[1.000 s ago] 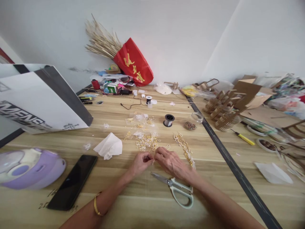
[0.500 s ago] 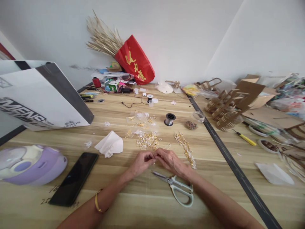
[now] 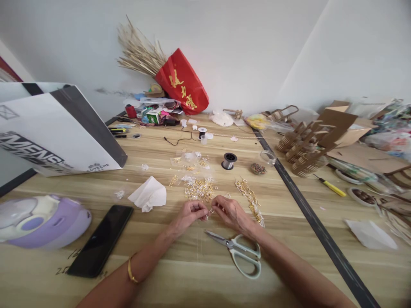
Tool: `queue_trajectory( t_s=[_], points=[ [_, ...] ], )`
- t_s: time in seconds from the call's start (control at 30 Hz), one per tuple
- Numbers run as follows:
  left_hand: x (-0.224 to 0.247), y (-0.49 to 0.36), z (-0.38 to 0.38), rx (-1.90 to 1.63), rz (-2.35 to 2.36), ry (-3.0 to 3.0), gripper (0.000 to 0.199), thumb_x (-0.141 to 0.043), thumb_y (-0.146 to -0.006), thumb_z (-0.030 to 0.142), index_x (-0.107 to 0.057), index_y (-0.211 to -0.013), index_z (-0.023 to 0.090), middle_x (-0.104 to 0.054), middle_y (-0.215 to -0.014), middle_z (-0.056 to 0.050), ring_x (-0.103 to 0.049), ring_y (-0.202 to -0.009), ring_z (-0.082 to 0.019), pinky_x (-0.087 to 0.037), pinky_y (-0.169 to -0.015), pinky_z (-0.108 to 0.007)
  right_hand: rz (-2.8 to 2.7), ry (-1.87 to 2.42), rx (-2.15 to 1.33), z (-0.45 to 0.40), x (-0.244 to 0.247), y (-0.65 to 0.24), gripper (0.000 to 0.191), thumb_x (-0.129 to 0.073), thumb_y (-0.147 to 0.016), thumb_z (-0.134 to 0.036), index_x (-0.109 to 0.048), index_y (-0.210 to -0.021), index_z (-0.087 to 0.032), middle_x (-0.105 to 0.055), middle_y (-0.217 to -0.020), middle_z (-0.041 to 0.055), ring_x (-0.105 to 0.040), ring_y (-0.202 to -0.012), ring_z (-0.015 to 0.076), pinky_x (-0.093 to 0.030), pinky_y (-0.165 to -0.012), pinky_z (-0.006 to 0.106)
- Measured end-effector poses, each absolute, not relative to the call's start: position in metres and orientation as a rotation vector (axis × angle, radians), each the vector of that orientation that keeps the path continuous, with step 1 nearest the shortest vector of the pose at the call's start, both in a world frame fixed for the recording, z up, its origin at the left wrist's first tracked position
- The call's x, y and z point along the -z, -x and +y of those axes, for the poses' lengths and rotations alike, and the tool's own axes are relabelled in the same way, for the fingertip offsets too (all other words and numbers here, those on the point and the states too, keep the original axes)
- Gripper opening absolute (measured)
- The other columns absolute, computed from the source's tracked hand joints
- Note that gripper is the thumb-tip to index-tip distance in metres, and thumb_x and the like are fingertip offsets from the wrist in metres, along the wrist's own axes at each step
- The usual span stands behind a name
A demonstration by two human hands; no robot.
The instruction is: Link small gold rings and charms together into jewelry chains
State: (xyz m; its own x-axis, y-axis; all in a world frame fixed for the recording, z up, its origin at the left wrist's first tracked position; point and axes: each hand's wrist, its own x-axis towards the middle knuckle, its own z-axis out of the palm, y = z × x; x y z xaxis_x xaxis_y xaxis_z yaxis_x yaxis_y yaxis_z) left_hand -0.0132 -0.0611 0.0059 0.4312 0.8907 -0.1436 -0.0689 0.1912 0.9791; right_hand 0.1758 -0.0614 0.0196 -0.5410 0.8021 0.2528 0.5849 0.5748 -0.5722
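Note:
My left hand point(image 3: 192, 214) and my right hand point(image 3: 231, 211) are close together over the table, both with fingers pinched. Between the fingertips a short strand of small beads point(image 3: 210, 211) shows; its details are too small to make out. Just beyond my fingers lies a pile of gold and clear beads point(image 3: 199, 189). To the right of my right hand a beaded gold and white strand point(image 3: 251, 200) rests on the wood. Scissors with pale green handles point(image 3: 239, 252) lie beneath my right wrist, blades pointing left.
A wire spool point(image 3: 229, 161) and a small heap of dark beads point(image 3: 258, 168) stand further back. On the left are a crumpled tissue point(image 3: 148, 194), a black phone point(image 3: 101, 240), a purple and cream device point(image 3: 48, 221) and a large white bag point(image 3: 54, 132). A yellow-handled tool point(image 3: 334, 188) lies right.
My fingertips have moved slightly apart, and the small beaded strand between them now shows. The scissors and the beads on the table stay where they were.

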Motion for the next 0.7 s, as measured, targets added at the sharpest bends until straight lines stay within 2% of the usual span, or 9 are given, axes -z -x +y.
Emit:
queue_trajectory(
  t_s=[0.2, 0.5, 0.6, 0.7],
  points=[
    [-0.007, 0.012, -0.062, -0.833, 0.913, -1.174, 0.029, -0.072, -0.065, 0.038, -0.064, -0.067, 0.010, -0.062, -0.062, -0.003, -0.055, -0.059, -0.012, -0.044, -0.062, -0.025, -2.265, 1.026, -0.485, -0.068, -0.021, -0.173, 0.018, -0.042, -0.090, -0.014, -0.053, -0.102, -0.019, -0.059, -0.100, 0.0084, -0.060, -0.084, 0.0162, -0.048, -0.071, 0.027],
    [-0.004, 0.012, -0.062, -0.831, 0.883, -1.171, 0.029, -0.072, -0.065, 0.037, -0.063, -0.067, 0.010, -0.062, -0.063, -0.003, -0.055, -0.059, -0.011, -0.044, -0.062, -0.025, -2.232, 1.049, -0.647, -0.071, -0.014, -0.165, 0.008, -0.046, -0.090, -0.019, -0.054, -0.088, -0.018, -0.060, -0.078, 0.0029, -0.057, -0.065, 0.0119, -0.044, -0.060, 0.022],
    [-0.004, 0.013, -0.062, -0.831, 0.879, -1.171, 0.027, -0.070, -0.068, 0.036, -0.063, -0.069, 0.010, -0.063, -0.063, -0.003, -0.055, -0.060, -0.012, -0.044, -0.064, -0.025, -2.206, 1.059, -0.671, -0.071, -0.017, -0.166, 0.005, -0.049, -0.089, -0.020, -0.052, -0.088, -0.018, -0.060, -0.078, 0.0027, -0.056, -0.066, 0.0121, -0.044, -0.059, 0.022],
    [-0.005, 0.013, -0.062, -0.842, 0.870, -1.173, 0.027, -0.070, -0.068, 0.036, -0.063, -0.069, 0.010, -0.062, -0.063, -0.003, -0.055, -0.060, -0.011, -0.044, -0.063, -0.024, -2.203, 1.051, -0.679, -0.071, -0.019, -0.167, 0.009, -0.048, -0.089, -0.020, -0.052, -0.097, -0.018, -0.061, -0.080, 0.0034, -0.056, -0.067, 0.0124, -0.044, -0.060, 0.023]
  ],
)
